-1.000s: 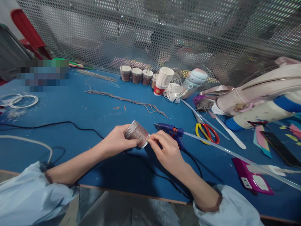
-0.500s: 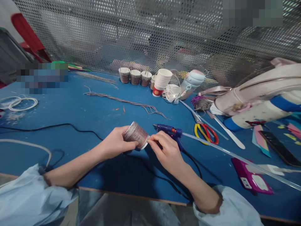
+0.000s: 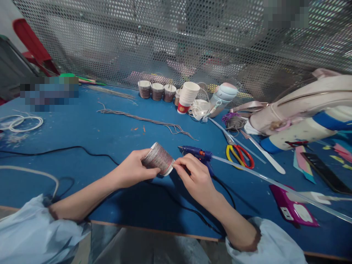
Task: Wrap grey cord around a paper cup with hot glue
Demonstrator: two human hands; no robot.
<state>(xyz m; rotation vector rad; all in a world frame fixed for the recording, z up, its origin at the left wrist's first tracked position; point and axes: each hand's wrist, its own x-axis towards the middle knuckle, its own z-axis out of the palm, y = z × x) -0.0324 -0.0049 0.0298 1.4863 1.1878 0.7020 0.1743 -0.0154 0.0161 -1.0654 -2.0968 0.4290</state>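
Note:
A paper cup [image 3: 159,160] wrapped in grey and reddish cord lies tilted in my left hand [image 3: 138,164], its thumb on the near side and its fingers behind. My right hand [image 3: 192,170] is closed in a pinch at the cup's white right-hand end. Whatever lies between those fingertips is too small to make out. Just behind my right hand, a blue glue gun [image 3: 196,151] rests on the table with a long clear glue stick [image 3: 247,169] running out of its back. A bundle of grey cord [image 3: 145,118] stretches across the table beyond the cup.
Several cord-wrapped cups [image 3: 157,91] stand at the back beside a stack of white paper cups [image 3: 189,96]. Scissors [image 3: 239,157], a white knife-like tool [image 3: 265,154] and a purple power strip [image 3: 294,207] lie to the right. A black cable [image 3: 82,147] crosses the table [image 3: 82,128].
The cup has turned slightly in my left hand, and more white shows at its upper left edge. My right hand keeps its pinch at the other end.

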